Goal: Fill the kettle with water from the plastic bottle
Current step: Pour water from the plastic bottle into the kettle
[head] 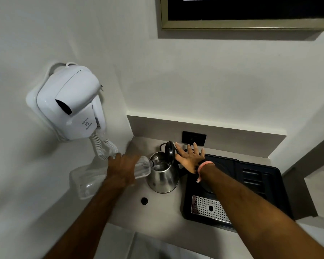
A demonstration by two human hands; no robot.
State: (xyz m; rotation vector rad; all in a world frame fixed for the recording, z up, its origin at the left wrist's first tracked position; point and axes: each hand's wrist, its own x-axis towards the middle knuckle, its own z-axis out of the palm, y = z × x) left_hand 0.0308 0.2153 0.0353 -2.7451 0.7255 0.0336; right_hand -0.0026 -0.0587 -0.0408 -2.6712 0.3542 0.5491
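Observation:
A steel kettle [162, 177] stands on the grey counter with its black lid [170, 150] swung up and open. My left hand [121, 168] grips a clear plastic bottle [142, 167], tipped on its side with the neck over the kettle's mouth. Water shows inside the kettle. My right hand [190, 157] is just right of the lid, fingers spread, palm against the lid's back edge, holding nothing. A pink band and dark beads circle that wrist.
A black tray [258, 186] with a perforated metal drip plate [209, 209] lies right of the kettle. A white wall hair dryer [71, 103] with coiled cord hangs at left. A black bottle cap [144, 201] lies near the kettle, a black socket [194, 138] behind.

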